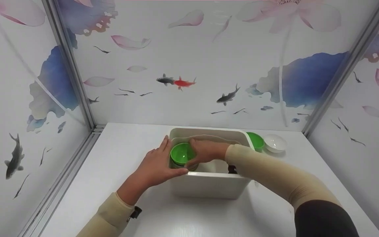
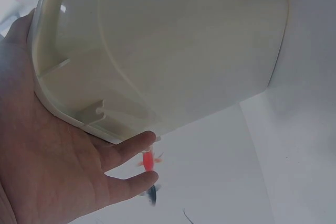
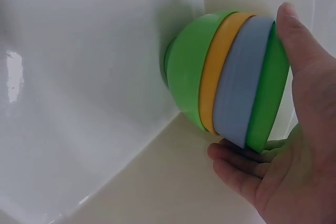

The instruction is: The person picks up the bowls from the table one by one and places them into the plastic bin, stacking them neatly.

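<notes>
The left hand [image 1: 156, 166] lay spread wide against the white tub's [image 1: 209, 187] left rim; already inside that end, a stack of four nested bowls [image 3: 236, 80] was held by the right hand [image 1: 206, 150]; right of the tub, a green bowl [image 1: 256, 141] and a white bowl [image 1: 276, 144] were still outside.

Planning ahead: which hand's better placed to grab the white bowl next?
Right hand, likely, after releasing the bowl stack: its forearm lies nearer the white bowl; the left hand touches the plastic bin farther left.
</notes>
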{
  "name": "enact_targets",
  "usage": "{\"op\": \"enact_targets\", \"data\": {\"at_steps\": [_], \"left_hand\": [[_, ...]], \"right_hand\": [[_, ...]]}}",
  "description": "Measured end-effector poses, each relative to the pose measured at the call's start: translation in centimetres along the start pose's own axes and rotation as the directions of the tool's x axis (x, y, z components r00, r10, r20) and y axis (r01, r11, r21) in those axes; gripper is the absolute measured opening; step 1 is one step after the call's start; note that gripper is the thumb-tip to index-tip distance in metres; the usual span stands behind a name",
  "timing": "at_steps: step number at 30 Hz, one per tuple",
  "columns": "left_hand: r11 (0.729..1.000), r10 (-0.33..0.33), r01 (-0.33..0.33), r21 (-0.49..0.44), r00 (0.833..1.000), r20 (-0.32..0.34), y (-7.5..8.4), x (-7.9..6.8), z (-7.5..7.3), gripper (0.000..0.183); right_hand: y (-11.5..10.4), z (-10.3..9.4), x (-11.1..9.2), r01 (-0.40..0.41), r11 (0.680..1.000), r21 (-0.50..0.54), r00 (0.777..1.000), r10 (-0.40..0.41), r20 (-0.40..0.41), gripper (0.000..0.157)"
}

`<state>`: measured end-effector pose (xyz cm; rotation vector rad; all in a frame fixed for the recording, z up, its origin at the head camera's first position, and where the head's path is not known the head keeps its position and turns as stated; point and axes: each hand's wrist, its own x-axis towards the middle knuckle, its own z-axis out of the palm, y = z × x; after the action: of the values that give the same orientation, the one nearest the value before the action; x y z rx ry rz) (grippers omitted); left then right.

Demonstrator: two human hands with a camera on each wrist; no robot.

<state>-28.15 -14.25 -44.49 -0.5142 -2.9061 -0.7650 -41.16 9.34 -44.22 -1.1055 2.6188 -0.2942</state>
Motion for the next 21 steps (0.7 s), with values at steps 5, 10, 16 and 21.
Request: {"op": "enact_targets", "data": {"at_steps": [5, 10, 16, 21], "left_hand": [[1.0, 0.001, -0.001, -0.001, 1.0, -0.007, 0.03, 0.02, 0.08, 0.139], [1.0, 0.003, -0.003, -0.006, 1.0, -0.009, 0.07, 0.06, -0.01, 0.138], [1.0, -0.001, 0.001, 0.001, 1.0, 0.0, 0.03, 0.0, -0.12, 0.138], [1.0, -0.001, 0.001, 0.0, 1.0, -0.002, 0.08, -0.06, -0.09, 0.139]], "right_hand": [[-0.2, 0.08, -0.07, -0.016, 1.0, 0.01, 0.999, 0.015, 0.031, 0.099], [-0.23, 0.17, 0.1, -0.016, 1.0, 0.017, 0.999, 0.016, 0.043, 0.1], [-0.22, 0.27, 0.38, -0.01, 0.999, 0.044, 1.0, 0.008, 0.03, 0.105], [-0.13, 0.32, 0.43, -0.02, 0.998, 0.064, 0.999, 0.018, 0.034, 0.105]]}}
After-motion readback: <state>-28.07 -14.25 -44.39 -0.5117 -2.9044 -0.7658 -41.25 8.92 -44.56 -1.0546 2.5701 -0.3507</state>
